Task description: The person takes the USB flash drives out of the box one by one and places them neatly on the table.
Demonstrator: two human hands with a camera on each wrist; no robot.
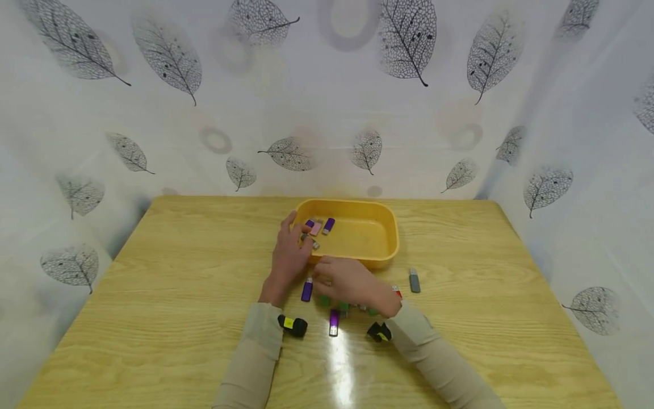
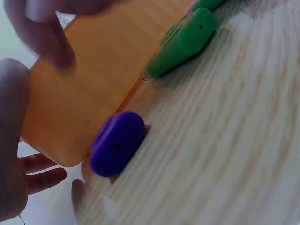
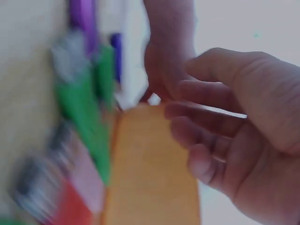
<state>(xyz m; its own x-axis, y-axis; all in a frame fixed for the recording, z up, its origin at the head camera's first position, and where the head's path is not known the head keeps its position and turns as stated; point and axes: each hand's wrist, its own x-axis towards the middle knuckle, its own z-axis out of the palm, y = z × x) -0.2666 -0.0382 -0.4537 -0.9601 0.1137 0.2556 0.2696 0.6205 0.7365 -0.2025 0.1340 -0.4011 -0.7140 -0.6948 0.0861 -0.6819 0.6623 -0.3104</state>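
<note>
A yellow plastic tray stands at the far middle of the table. My left hand grips its left end, with fingers over the rim and others outside the wall. My right hand hovers by the tray's front edge, fingers loosely bent; nothing shows between them in the right wrist view. Beside it lies a purple USB flash drive, also seen in the left wrist view near a green USB flash drive. Inside the tray are a purple drive, a pink drive and other small drives near my left fingers.
A second purple drive lies nearer me. A grey drive and a red drive lie to the right. Several more, green and pink, are partly hidden under my right hand. A leaf-patterned curtain hangs behind the wooden table.
</note>
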